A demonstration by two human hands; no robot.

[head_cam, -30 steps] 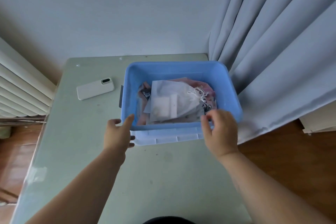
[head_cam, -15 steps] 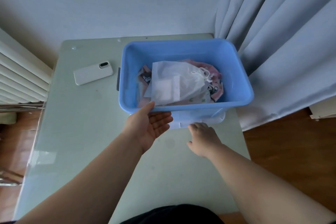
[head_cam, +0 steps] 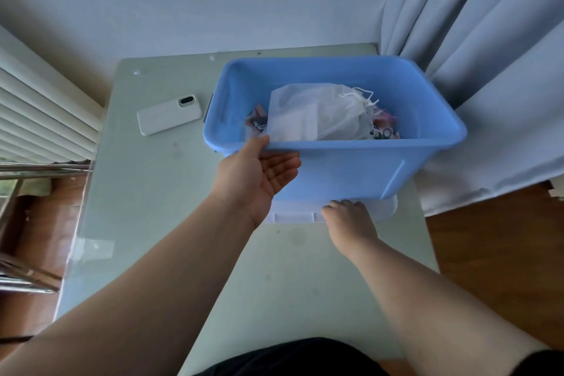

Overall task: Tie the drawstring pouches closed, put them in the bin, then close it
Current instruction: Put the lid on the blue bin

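Blue bin (head_cam: 335,174) gripped by left hand (head_cam: 253,180), right hand (head_cam: 349,220) gripping white lid (head_cam: 293,217); pouch (head_cam: 258,125) print illegible.

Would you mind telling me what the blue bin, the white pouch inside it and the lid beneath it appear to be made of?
Blue bin: moulded plastic, smooth semi-matte, judging by its rounded rim and even colour.
White pouch: thin sheer fabric, possibly non-woven; contents show through and it creases softly.
Lid: pale plastic, perhaps translucent, with moulded ribs along its edge.

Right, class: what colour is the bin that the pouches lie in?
The bin is plain light blue, shown best in the head view.
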